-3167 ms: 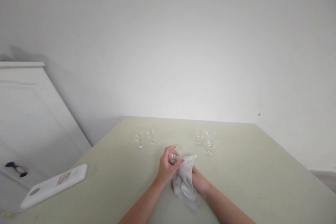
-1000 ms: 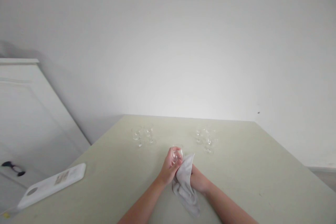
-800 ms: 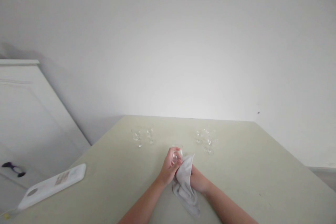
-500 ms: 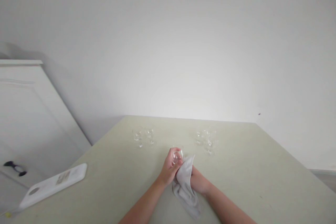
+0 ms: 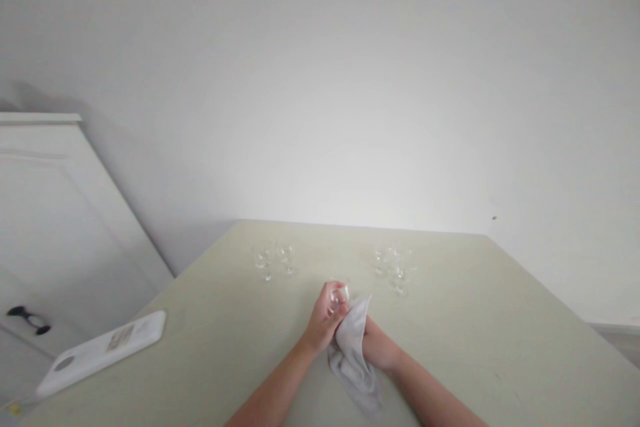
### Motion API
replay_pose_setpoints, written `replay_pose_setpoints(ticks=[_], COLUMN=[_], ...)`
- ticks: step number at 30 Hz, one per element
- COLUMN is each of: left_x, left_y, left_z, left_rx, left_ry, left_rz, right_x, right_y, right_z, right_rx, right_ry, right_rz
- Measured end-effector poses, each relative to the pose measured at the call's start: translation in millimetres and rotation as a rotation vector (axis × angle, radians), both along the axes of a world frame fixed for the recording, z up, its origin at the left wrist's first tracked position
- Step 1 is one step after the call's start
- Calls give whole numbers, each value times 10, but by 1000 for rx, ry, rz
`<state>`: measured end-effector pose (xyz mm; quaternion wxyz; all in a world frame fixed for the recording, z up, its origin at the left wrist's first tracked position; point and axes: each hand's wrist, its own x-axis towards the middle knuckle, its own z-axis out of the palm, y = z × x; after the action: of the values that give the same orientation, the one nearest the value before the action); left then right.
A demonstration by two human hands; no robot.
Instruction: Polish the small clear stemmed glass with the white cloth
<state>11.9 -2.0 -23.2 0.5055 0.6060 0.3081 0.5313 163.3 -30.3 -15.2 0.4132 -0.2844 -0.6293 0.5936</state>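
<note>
My left hand point(image 5: 325, 317) is closed around the bowl of a small clear stemmed glass point(image 5: 339, 296), its rim facing away from me. Right up against it, my right hand point(image 5: 374, 341) holds a light grey cloth point(image 5: 354, 333) to the lower part of the glass. The cloth drapes over the right fingers and hides them, and its loose end hangs down toward me. Whatever stem and foot the glass has are covered by the cloth and hands.
Two clear stemmed glasses point(image 5: 268, 263) stand at the back left of the pale green table point(image 5: 210, 347). Several more glasses point(image 5: 395, 267) cluster at the back right. A white flat device point(image 5: 107, 350) lies at the left edge, beside a white cabinet point(image 5: 60, 227). Behind rises a wall.
</note>
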Motion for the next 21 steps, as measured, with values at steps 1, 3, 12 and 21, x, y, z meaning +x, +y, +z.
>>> replay_pose_setpoints(ticks=[1, 3, 12, 21], left_x=[1, 2, -2, -9], left_y=[-2, -6, -15, -9], left_z=[3, 9, 51, 80], left_rx=[7, 15, 12, 4], left_ry=[2, 9, 59, 83], left_rz=[-3, -5, 16, -6], right_x=[-1, -4, -18, -29], right_y=[-5, -9, 19, -10], right_z=[7, 7, -77, -32], right_rx=[-3, -11, 4, 42], right_ry=[5, 4, -49, -79], right_rz=[0, -2, -28, -23])
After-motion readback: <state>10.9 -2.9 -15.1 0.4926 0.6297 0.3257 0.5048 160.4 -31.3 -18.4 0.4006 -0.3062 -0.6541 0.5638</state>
